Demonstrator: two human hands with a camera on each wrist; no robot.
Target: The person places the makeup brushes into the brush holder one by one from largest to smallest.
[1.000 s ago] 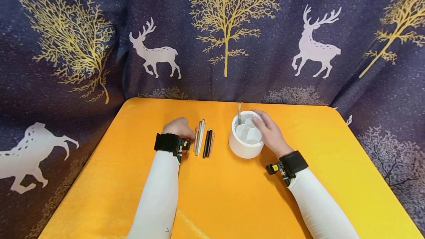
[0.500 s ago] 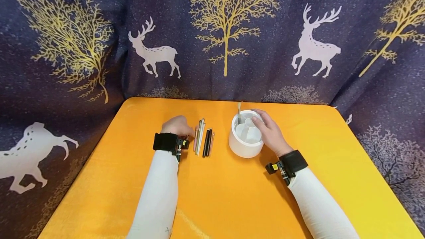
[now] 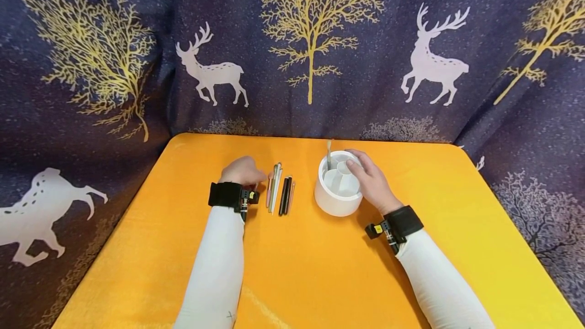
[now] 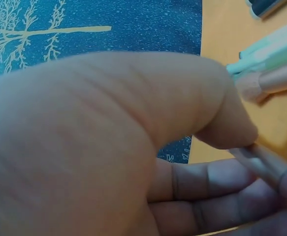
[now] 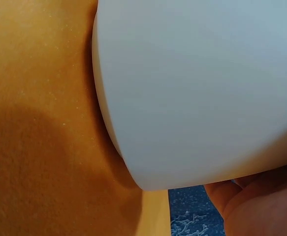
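Observation:
My left hand [image 3: 241, 171] is at the left end of a row of makeup brushes [image 3: 274, 189]. In the left wrist view its thumb and fingers pinch a slim, pale brush [image 4: 262, 164], whose ends are hidden. A brush with a pink handle [image 4: 283, 78] lies just beyond the thumb. My right hand [image 3: 372, 182] grips the right side of a round white divided organizer [image 3: 337, 204], its thumb over the rim. One brush [image 3: 329, 154] stands upright in the organizer's back left compartment. In the right wrist view the organizer's smooth wall fills most of the picture.
Two black-handled brushes [image 3: 284, 197] and a thin pinkish one [image 3: 291, 198] lie at the right of the row. Orange cloth covers the table [image 3: 292, 268]. A dark curtain [image 3: 269, 55] with deer and trees hangs behind its far edge.
My left hand has shifted slightly left and away, leaving a little more of the nearest brush in sight. The right hand and the organizer have stayed in place.

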